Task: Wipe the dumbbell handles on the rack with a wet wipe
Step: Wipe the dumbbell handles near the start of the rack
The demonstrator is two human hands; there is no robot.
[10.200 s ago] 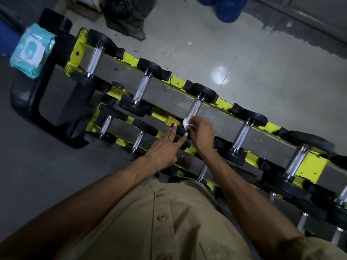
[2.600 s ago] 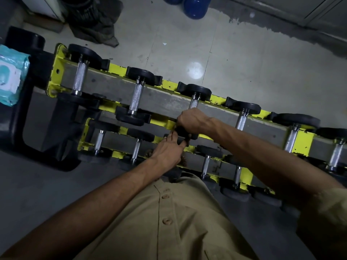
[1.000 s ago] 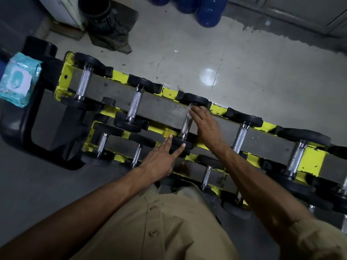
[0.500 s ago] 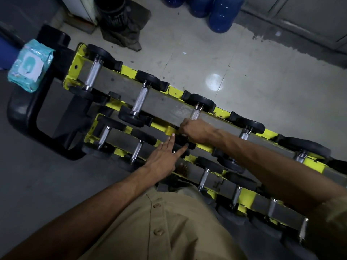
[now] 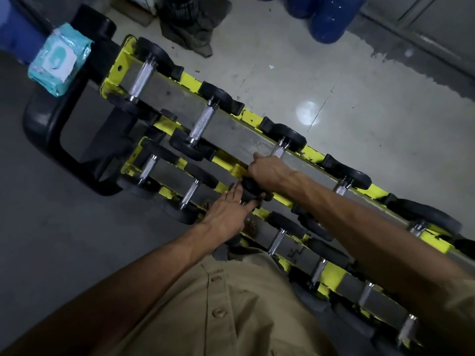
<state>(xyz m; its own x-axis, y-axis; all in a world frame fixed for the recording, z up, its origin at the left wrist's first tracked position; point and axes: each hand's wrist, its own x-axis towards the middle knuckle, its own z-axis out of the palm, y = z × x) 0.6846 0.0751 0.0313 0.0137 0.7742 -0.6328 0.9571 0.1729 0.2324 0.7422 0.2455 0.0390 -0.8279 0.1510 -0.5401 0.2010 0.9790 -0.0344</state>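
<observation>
- One pack of wipes [image 5: 59,59] lies at the upper left of the frame, on the black end bar of the rack [image 5: 190,82]. Its flap looks shut, with no sheet sticking out.
- Two bare handles sit left of the hands on the upper tier: the leftmost handle [image 5: 140,78] and the second handle [image 5: 201,123].
- At centre frame the left hand [image 5: 226,214] holds nothing. Its fingers [image 5: 237,199] are straight and close together, with the tips resting on the near black head [image 5: 253,190] of the third dumbbell.
- Just above and right of it, the right hand [image 5: 267,170] is curled round the third handle [image 5: 279,151]. The handle's long axis runs from lower left to upper right, across the rack's rails, and only its far end shows past the knuckles.
- No wet wipe is in sight; I judge it is under that palm.
- Any further stroke would likely slide along that axis toward the far head [image 5: 290,137].
- To the right, the fourth handle [image 5: 341,188] lies nearer the right hand.
- Blue jugs [image 5: 331,16] stand on the floor at the top of the frame; I cannot tell what they hold.
</observation>
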